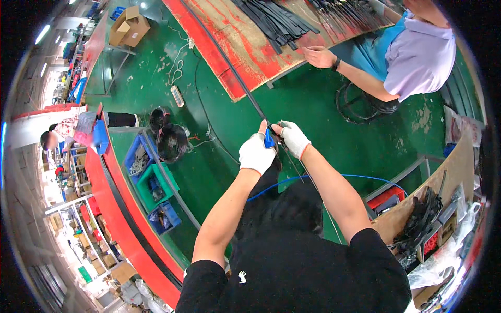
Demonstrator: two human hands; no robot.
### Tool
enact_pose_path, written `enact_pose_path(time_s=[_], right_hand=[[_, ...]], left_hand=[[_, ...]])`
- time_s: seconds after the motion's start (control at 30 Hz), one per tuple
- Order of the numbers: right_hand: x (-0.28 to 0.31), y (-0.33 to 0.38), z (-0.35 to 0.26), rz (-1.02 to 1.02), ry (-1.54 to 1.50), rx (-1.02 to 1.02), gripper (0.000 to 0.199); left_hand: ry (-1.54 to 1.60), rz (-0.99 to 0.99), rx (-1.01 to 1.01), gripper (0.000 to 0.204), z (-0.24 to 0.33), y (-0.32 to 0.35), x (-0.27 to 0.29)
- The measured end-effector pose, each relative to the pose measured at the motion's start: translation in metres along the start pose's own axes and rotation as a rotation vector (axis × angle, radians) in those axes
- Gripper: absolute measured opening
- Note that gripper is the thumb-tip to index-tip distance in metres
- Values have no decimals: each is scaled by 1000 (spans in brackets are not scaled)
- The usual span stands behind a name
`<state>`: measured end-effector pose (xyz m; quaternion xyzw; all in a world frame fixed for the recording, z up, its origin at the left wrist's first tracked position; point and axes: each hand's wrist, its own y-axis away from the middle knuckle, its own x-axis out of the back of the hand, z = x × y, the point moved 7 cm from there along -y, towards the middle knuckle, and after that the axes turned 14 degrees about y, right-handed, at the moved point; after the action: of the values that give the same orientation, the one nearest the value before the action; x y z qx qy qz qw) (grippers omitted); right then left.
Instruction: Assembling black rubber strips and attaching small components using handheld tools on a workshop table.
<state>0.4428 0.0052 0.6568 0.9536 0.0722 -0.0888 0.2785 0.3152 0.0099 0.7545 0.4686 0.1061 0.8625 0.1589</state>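
Both my hands wear white gloves and meet in front of my body. My left hand [257, 153] is closed at the near end of a long black strip [229, 62], its thumb along it. A blue piece [269, 139] shows beside that thumb; its kind is hard to make out. My right hand [294, 139] is closed just to the right, fingertips pinching at the strip's end. Thin wires [327, 213] trail from beneath it toward my right side. The exact grip of the fingers is partly hidden.
A red-topped table [229, 86] ahead bears bundles of black strips [276, 26]; a co-worker [417, 57] sits at its right. Left are a long red bench [112, 208], blue and green bins [156, 185] and a power strip [177, 96]. A blue hose [360, 176] runs right.
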Motion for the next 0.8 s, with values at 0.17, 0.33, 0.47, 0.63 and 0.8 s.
enact_pose_path(time_s=[0.17, 0.33, 0.47, 0.63, 0.8], right_hand=[[1, 1, -2, 11, -57, -26, 22], [0, 6, 10, -52, -117, -115, 21], [5, 12, 10, -134, -224, -180, 21], [23, 24, 1, -18, -56, -85, 26], [3, -7, 33, 224, -44, 16, 48]], left_hand=[[19, 23, -10, 80, 4, -2, 1], [0, 16, 46, 82, 3, 4, -1], [4, 40, 31, 80, 11, -2, 1], [25, 88, -40, 68, 30, -7, -8], [33, 22, 52, 81, 21, 19, -5]])
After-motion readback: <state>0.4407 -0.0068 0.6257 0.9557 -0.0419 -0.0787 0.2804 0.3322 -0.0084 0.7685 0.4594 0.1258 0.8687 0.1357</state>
